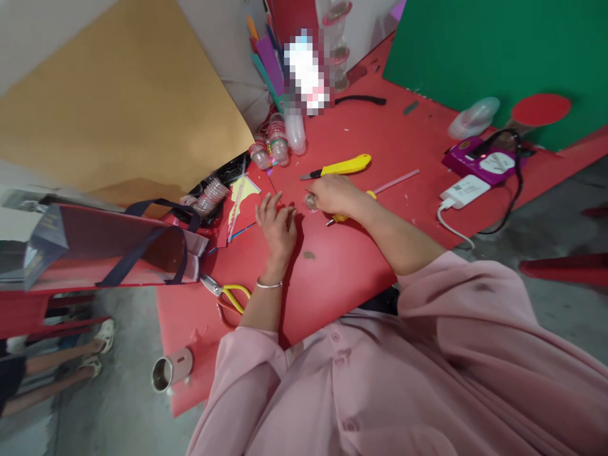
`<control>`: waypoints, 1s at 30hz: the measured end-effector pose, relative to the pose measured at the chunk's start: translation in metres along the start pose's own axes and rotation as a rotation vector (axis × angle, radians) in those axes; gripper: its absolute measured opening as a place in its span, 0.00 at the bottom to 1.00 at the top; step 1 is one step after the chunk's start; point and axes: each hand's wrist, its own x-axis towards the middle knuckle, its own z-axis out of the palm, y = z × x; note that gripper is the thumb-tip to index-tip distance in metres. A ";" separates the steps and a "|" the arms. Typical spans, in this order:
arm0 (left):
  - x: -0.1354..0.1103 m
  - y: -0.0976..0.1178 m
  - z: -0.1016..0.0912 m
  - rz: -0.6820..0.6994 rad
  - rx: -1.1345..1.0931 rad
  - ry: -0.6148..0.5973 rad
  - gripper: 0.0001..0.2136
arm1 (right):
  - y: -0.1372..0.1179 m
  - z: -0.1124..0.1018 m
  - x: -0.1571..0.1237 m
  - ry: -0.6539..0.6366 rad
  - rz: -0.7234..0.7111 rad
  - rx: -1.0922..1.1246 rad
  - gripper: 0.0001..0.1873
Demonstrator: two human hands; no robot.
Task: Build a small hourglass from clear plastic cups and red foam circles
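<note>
Right hand (331, 193) was bunched at a small clear plastic piece (311, 202) on the red table (342, 263); couldn't tell whether it pinched it. Left hand (278, 228) lay open nearby, fingers loosely spread, nothing visible in them. Yellow cutter (348, 166) and glue gun (341, 217) sat close by the right hand, presumably for quick reach. Piece looked round, shiny, see-through, partly hidden by fingers

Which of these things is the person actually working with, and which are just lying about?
Seemingly part of the job:
small clear plastic piece, at the right hand
yellow glue gun, partly hidden
yellow cutter, close by

Apparently just lying about:
carrier bag
metal-rimmed cup
white charger, plugged in
</note>
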 end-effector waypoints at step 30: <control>-0.010 0.016 -0.007 0.071 -0.234 0.183 0.10 | 0.000 0.001 0.000 0.013 -0.003 -0.020 0.21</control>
